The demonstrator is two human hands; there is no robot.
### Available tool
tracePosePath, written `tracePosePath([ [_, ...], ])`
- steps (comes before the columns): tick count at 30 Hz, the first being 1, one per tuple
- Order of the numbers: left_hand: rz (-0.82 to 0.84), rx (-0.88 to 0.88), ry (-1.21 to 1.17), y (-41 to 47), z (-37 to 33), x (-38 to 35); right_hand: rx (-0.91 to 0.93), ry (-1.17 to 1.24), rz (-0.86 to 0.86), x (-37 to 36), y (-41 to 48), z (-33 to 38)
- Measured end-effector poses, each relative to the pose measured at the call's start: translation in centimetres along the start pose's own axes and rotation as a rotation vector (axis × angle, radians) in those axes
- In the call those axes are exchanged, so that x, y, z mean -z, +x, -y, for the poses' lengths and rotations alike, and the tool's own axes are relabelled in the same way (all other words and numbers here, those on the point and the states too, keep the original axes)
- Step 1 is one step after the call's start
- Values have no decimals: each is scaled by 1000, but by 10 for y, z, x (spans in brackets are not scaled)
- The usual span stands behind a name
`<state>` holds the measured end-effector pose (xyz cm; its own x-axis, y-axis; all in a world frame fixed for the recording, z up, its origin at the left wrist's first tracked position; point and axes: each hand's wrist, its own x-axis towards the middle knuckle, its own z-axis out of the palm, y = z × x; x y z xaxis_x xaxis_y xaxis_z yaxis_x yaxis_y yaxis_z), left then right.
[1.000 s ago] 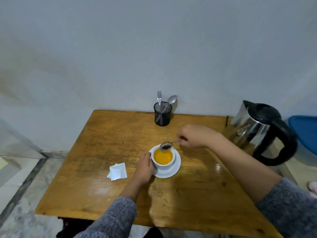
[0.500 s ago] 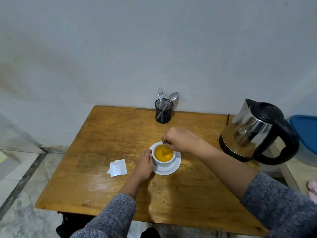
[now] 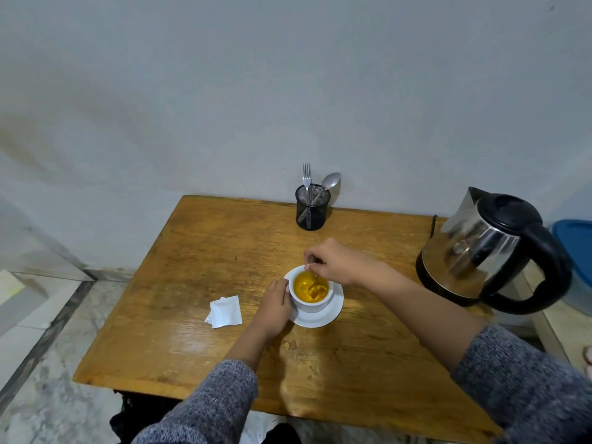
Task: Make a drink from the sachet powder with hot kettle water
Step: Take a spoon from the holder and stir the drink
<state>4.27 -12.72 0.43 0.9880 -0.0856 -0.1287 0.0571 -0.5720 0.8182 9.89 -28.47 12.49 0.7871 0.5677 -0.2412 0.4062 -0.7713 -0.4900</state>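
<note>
- Head view, layout: a white cup (image 3: pixel 312 294) of orange drink (image 3: pixel 307 287) stood on a white saucer (image 3: pixel 323 318) near the middle of the wooden counter (image 3: pixel 198 251). The opened sachet (image 3: pixel 225 311) lay flat just left of the saucer; the kettle (image 3: pixel 487 251) stood well apart at the right edge; a mesh cutlery holder (image 3: pixel 312 207) stood at the back.
- Head view, left hand (image 3: pixel 276 307): it was curled against the cup's left wall, fingers touching the rim side, steadying the cup on its saucer.
- Head view, right hand (image 3: pixel 333 261): it was pinched closed on the handle of a spoon (image 3: pixel 315 280) above the cup's far rim; the bowl was dipped in the liquid, where a pale swirl showed.
- Head view, step in hand: stirring, judged from the swirl. It would go best with small circles kept inside the rim, the bowl sweeping the bottom where undissolved powder may settle.
- Head view, risk: the drink stood fairly high, so brisk strokes could slop it onto the saucer; the bracing hand should stay clear of hot splashes.
</note>
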Motion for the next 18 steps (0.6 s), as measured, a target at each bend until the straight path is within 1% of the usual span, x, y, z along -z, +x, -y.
tracePosePath([
  [6,-2,4,6,0,0,0,-133,325,-190,-16,-4,-8],
  [10,-11,-2,18,0,0,-1,-163,422,-300,-26,-8,-10],
  [13,-12,-1,20,0,0,-1,-141,344,-338,-29,-11,-9],
  [18,-22,-4,25,0,1,-2,-34,127,-264,-21,-15,-4],
])
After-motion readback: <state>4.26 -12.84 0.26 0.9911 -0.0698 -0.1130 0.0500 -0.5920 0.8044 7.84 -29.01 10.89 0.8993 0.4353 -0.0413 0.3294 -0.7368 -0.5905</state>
